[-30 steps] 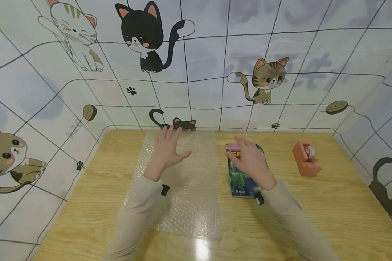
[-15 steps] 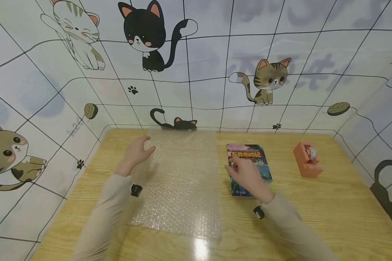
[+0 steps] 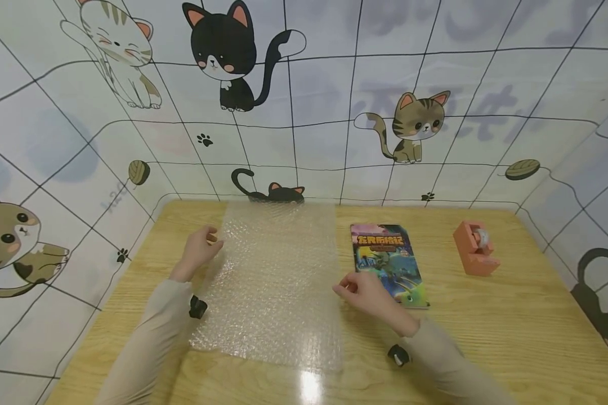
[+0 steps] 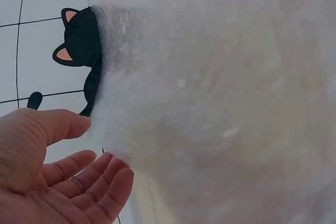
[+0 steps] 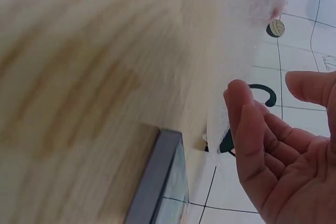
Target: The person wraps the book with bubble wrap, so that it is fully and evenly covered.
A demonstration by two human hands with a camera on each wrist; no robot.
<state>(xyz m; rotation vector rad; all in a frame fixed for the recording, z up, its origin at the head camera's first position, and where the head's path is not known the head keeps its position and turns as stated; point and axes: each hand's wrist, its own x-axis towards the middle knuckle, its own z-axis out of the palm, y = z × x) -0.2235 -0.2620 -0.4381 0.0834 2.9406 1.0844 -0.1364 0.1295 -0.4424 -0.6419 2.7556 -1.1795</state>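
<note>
A sheet of clear bubble wrap [image 3: 278, 281] lies flat on the wooden table. My left hand [image 3: 199, 251] is at its left edge, fingers loosely bent; in the left wrist view the fingertips [image 4: 122, 174] are right at the wrap's edge, with the thumb apart from them. At the opposite edge is my right hand [image 3: 367, 292], between the wrap and a book [image 3: 390, 261] with a colourful cover. In the right wrist view a gap shows between this hand's thumb and its bent fingers [image 5: 249, 135]. The right forearm passes in front of the book's lower left part.
An orange tape dispenser [image 3: 475, 247] stands on the table [image 3: 517, 326] to the right of the book. Behind the table rises a wall covering [image 3: 319, 140] printed with cartoon cats, which also runs along both sides.
My left hand has moved from above the wrap out to its left edge. My right hand has come down from over the book toward the wrap's right edge. Wrap and book lie still.
</note>
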